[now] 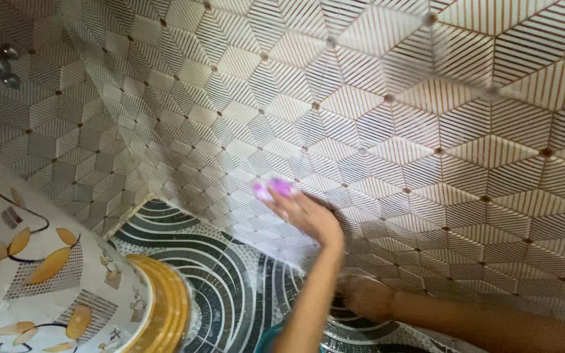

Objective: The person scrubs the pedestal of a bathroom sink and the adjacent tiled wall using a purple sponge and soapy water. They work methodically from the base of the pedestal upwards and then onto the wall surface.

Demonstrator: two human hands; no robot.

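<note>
Your left hand (308, 216) presses a purple scrubber (273, 189) against the tiled wall (426, 131), grip closed around it. Your right hand (365, 295) rests lower, near the wall; its grip is too blurred to tell.

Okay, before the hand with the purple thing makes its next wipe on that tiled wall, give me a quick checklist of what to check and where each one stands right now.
1. Purple scrubber held in the left hand: ok, fingers wrap it, though the image is blurred.
2. Scrubber against the patterned wall tiles: ok, it looks pressed on them.
3. Right hand out of the wiping path: ok, it sits lower, near the floor.
4. What the right hand holds: cannot tell, too blurred.
5. Yellow-rimmed bucket away from both arms: ok, it stands apart at the lower left.
6. Wall wet or soapy: cannot tell.
</note>
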